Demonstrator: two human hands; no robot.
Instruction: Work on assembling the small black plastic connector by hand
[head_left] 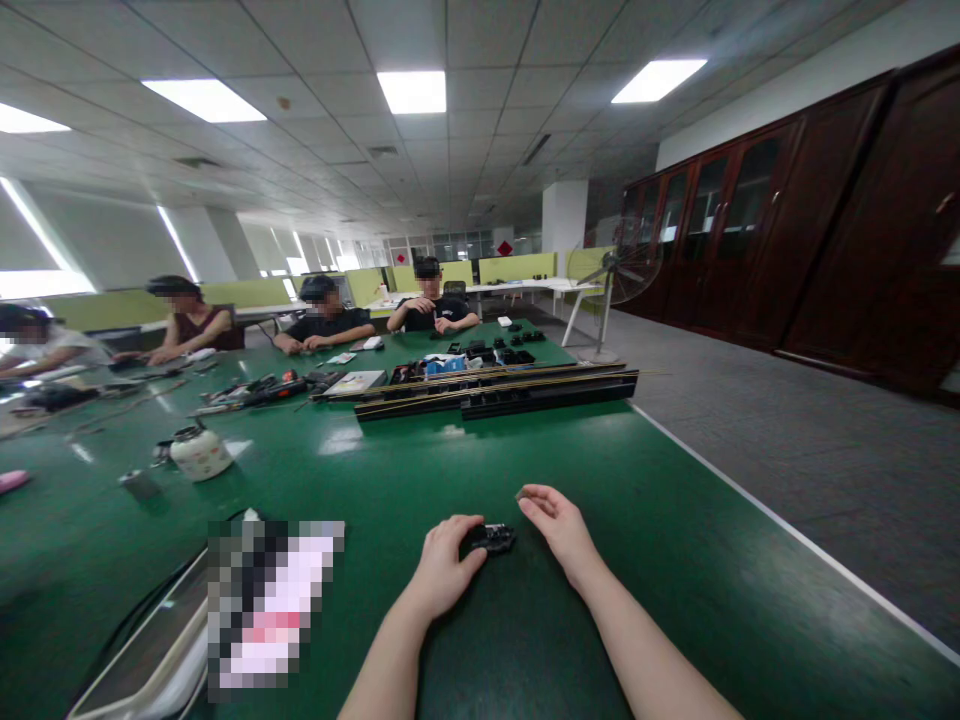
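Note:
On the green table [360, 490] a small black device [495, 539] with lighter parts on top lies in front of me. My left hand [450, 560] grips its left end between thumb and fingers. To the upper right of the device, my right hand [551, 515] is raised slightly, thumb and fingertips pinched together. Something tiny and brownish [523, 494] shows at those fingertips, too small to name. The right hand does not touch the device.
Long black rails [547, 395] lie across the table ahead. A white jar [199, 452], a metal cylinder [140, 485] and a pale-framed object [150, 640] are at the left. Several people sit beyond. A fan [606, 290] stands past the far right corner.

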